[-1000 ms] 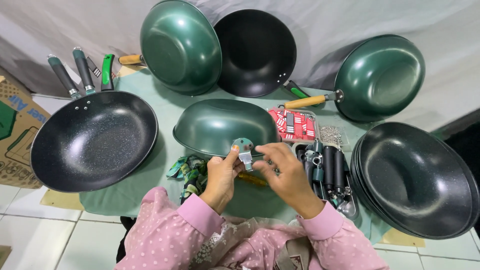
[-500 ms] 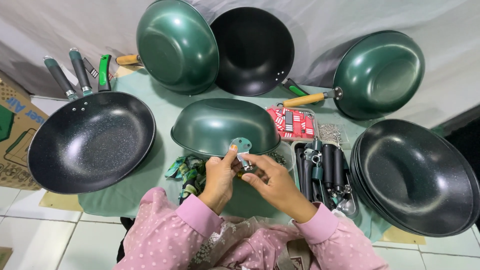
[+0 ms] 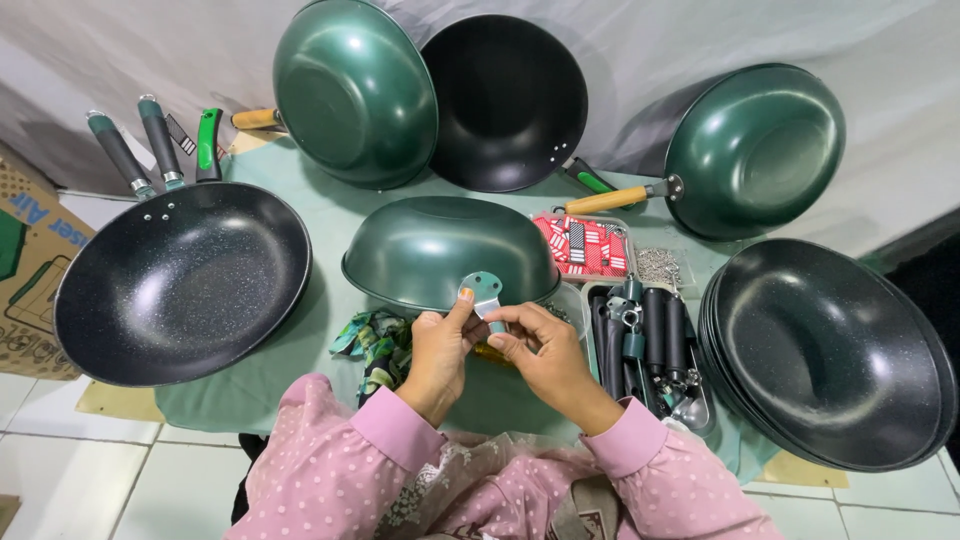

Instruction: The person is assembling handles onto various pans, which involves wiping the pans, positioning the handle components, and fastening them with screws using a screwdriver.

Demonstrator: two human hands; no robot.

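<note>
My left hand (image 3: pixel 440 352) and my right hand (image 3: pixel 545 350) meet in front of me, both pinching a small pale green metal bracket (image 3: pixel 484 292) with a rounded top. The bracket sits right against the near rim of an upside-down green pan (image 3: pixel 445 245) without a handle, lying on the green cloth. Both sleeves are pink with white dots. A patterned green rag (image 3: pixel 375 338) lies just left of my left hand.
A black speckled pan stack (image 3: pixel 180 280) lies left, another black stack (image 3: pixel 830 350) right. Two green pans (image 3: pixel 350 90) (image 3: pixel 755 150) and a black one (image 3: pixel 505 100) lean on the backdrop. A tray of dark handles (image 3: pixel 650 340), red packets (image 3: pixel 585 245), small screws (image 3: pixel 660 265).
My hands dropped slightly and came together, then rose again; the bracket now stands upright between both thumbs against the pan's rim.
</note>
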